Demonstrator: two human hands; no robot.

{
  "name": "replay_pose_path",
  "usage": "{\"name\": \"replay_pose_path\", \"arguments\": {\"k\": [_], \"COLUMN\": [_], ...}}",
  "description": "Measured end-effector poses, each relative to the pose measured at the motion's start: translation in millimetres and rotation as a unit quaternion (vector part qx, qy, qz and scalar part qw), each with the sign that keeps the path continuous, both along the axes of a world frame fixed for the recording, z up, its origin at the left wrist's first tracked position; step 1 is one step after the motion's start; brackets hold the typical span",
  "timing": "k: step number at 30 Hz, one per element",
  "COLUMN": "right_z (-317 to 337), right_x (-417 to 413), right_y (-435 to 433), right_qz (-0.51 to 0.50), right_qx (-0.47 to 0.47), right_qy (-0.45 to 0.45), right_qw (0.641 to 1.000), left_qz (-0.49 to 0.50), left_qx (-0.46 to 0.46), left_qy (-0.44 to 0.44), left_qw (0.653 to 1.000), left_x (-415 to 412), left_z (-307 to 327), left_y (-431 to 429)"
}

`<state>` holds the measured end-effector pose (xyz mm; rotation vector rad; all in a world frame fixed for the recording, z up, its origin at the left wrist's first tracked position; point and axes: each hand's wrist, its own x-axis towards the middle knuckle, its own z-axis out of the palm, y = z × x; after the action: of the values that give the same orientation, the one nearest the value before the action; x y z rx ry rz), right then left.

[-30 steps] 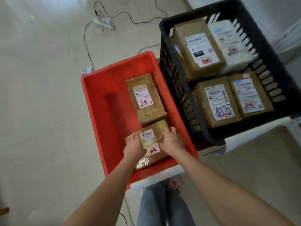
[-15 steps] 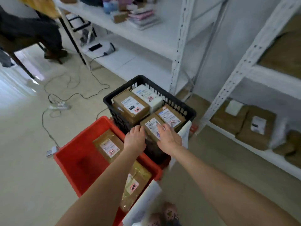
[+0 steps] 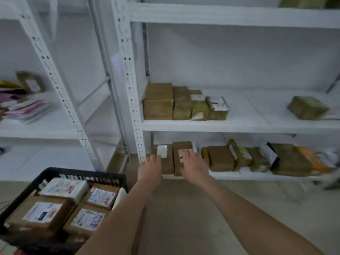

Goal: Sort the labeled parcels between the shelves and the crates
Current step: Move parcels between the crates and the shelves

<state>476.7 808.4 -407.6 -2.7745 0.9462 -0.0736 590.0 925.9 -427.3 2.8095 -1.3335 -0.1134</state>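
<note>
Parcels lay in a row along the bottom shelf point(image 3: 220, 175). The two we wanted sat at its left end, just beside the white upright point(image 3: 137, 126): the left parcel point(image 3: 168, 163), white label up, lay close against the right parcel point(image 3: 182, 145). Our left hand point(image 3: 150, 168) was stretched out with its fingers loose and straight, the tips at the near edge of the left parcel. Our right hand point(image 3: 193, 165) was spread wide over the label of the right parcel. Neither held anything, and the blur kept us from telling whether they pressed down or only hovered.

We judged the step to be taking the next parcel off the shelf. To do it well, we reckoned we should choose one parcel and read its label first. Then we should slide our fingers under its near edge, thumb on top, and draw it straight out so the neighbour did not drag along and fall.

Further parcels crowded the shelf to the right, and more brown boxes point(image 3: 158, 103) stood on the middle shelf point(image 3: 239, 112) above. Low at our left, the black crate point(image 3: 82, 172) was packed with labelled boxes point(image 3: 43, 211), so little room seemed to remain there.
</note>
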Motion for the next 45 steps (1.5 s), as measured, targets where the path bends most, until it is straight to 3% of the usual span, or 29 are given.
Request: {"name": "replay_pose_path", "arguments": {"k": [7, 14, 22, 33, 45], "right_z": [23, 33, 30, 23, 37], "right_x": [-73, -125, -65, 32, -59], "right_y": [-139, -268, -330, -423, -547], "right_qz": [-0.084, -0.111, -0.069, -0.07, -0.264], "right_qx": [0.0, 0.034, 0.158, 0.287, 0.219], "right_qy": [-0.029, -0.054, -0.102, -0.2, -0.168], "right_qw": [0.996, 0.992, 0.98, 0.934, 0.924], "left_qz": [-0.09, -0.099, -0.012, 0.077, -0.027], "left_qx": [-0.03, -0.065, -0.127, -0.086, -0.175], "left_qy": [-0.027, 0.006, 0.033, 0.045, 0.272], "left_qw": [0.995, 0.993, 0.991, 0.992, 0.946], "left_x": [-63, -115, -70, 18, -64], "left_z": [39, 54, 67, 64, 62], "left_y": [-160, -290, -359, -472, -608]}}
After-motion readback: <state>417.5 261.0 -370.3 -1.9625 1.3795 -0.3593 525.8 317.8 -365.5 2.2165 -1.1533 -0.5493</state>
